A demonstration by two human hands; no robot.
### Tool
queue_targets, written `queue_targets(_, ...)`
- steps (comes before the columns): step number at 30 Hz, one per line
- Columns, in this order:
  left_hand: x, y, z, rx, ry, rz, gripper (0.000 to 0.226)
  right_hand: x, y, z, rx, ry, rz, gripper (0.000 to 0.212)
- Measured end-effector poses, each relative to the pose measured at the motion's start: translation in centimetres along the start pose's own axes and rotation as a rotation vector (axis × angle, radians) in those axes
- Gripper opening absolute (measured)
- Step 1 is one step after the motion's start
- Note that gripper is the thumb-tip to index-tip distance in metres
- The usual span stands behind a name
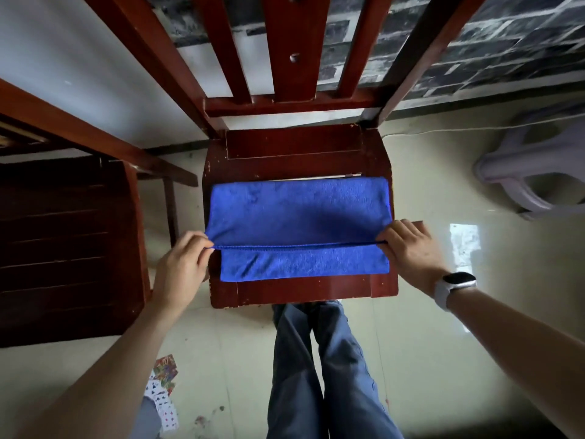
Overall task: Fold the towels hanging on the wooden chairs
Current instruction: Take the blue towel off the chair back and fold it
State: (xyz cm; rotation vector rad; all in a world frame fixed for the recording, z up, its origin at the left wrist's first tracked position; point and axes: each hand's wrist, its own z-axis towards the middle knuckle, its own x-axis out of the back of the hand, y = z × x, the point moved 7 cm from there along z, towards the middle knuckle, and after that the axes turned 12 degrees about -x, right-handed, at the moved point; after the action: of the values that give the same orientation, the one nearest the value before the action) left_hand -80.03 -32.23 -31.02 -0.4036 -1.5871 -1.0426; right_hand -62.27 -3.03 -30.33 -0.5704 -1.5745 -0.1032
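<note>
While it lies spread across the seat of the wooden chair (297, 150), the blue towel (294, 217) is partly folded — its upper layer is drawn toward the person, ending in a straight stitched hem that runs from side to side, with a strip of the lower layer showing beyond it near the seat's front edge. The left hand (180, 267) pinches the left end of that hem between curled fingers and thumb, and the right hand (411, 248) pinches the right end the same way, so the hem is pulled taut between the two hands. A white-strapped smartwatch (454, 285) sits on the right wrist. The chair's slatted back rises at the top of the view, in front of a wall that is plain white on the left and patterned with dark bricks on the right. A second wooden chair (69, 242) stands just beside the first, on the left. Below the seat are the person's blue trouser legs (319, 369), on a glossy pale tiled floor (443, 343). Playing cards (163, 391) lie scattered on the floor at lower left — and a pale plastic stool (531, 172) stands at the right.
</note>
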Motion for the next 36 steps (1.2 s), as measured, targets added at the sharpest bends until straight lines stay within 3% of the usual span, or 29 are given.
queue_targets(7, -2.8, 0.1, -4.1, -0.022, -0.071, 0.049, 0.005, -2.9, 0.2, -3.2, 0.023, -0.101, -0.047, 0.020)
queue_targets(11, -4.4, 0.0, -5.7, -0.088, -0.135, 0.071, 0.014, -3.9, 0.5, -4.3, 0.038, -0.123, -0.094, 0.019)
queue_targets(15, -5.7, -0.6, -5.7, -0.008, -0.135, 0.100, 0.013, -5.8, 0.6, -4.6, 0.027, -0.176, -0.138, 0.025)
queue_targets(20, -6.5, -0.6, -5.0, 0.045, -0.129, 0.134, 0.014, -7.2, 1.1, -4.1, -0.079, -0.202, -0.106, 0.023)
queue_targets(23, -4.6, -0.8, -3.8, 0.097, -0.054, 0.107, 0.006, -6.4, 1.9, -3.2, -0.214, -0.229, 0.025, 0.011)
queue_targets(25, -2.3, -0.6, -1.6, 0.095, 0.054, 0.117, 0.005, -4.3, 2.4, -1.2, -0.264, -0.132, 0.084, 0.006)
queue_targets(30, 3.7, 0.2, 5.1, 0.173, 0.427, 0.083, 0.007, 2.4, 2.7, 4.8, -0.355, 0.300, 0.175, 0.013)
queue_targets(36, 1.5, 0.0, 2.5, 0.095, 0.187, 0.120, 0.007, 0.4, 1.0, 1.8, -0.139, 0.135, 0.074, 0.011)
